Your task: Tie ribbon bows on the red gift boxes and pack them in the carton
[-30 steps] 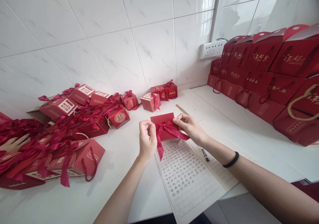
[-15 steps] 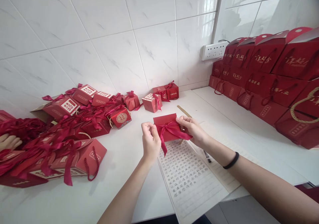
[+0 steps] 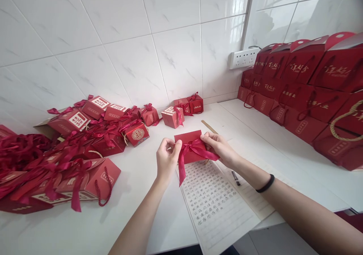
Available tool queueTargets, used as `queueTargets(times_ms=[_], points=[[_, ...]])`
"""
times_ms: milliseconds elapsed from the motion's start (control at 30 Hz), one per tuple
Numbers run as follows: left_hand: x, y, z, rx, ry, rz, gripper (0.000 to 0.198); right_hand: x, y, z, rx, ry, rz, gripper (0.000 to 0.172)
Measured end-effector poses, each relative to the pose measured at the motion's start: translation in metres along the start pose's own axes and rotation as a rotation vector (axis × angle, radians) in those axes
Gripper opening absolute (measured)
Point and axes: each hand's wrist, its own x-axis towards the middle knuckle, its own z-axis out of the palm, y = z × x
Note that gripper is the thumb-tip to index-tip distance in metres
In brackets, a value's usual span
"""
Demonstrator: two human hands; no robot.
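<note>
Between my hands, above the open notebook, is a small red gift box (image 3: pixel 187 137) with a dark-red satin ribbon (image 3: pixel 192 147) tied in a bow across it. My left hand (image 3: pixel 166 157) is closed at the box's left edge, its thumb pressed near the bow's left loop. Whether it pinches ribbon as well, I cannot tell. My right hand (image 3: pixel 219 148) grips the box's right side, thumb at the upper corner and the other fingers mostly hidden behind. One ribbon tail hangs down at the left; the other reaches right, under my right hand.
Beribboned red boxes (image 3: pixel 107 145) are heaped at the left. Several more boxes (image 3: pixel 172 117) stand by the tiled wall. Stacked red gift boxes (image 3: pixel 306 92) fill the right side, near a power strip (image 3: pixel 244 58). The handwritten notebook (image 3: pixel 210 198), a pen (image 3: pixel 235 178) and a brass-coloured ruler (image 3: pixel 209 126) lie on the table.
My left hand has shifted slightly left and its thumb now lies at the box's edge. The left ribbon tail hangs lower. Another person's hand at the far left has gone from view.
</note>
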Motion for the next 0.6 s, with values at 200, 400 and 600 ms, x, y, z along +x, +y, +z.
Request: queueTargets(times_ms=[200, 400, 600], points=[[0.002, -0.008, -0.001, 0.136, -0.057, 0.065, 0.043, 0.0, 0.002, -0.001, -0.03, 0.004, -0.006, 0.052], [0.002, -0.015, 0.0, 0.172, -0.027, 0.129, 0.038, 0.008, 0.007, -0.005, 0.121, 0.037, 0.024, 0.049], [0.001, -0.016, -0.002, 0.16, -0.127, 0.205, 0.036, 0.011, 0.004, -0.02, 0.013, 0.122, -0.156, 0.038]])
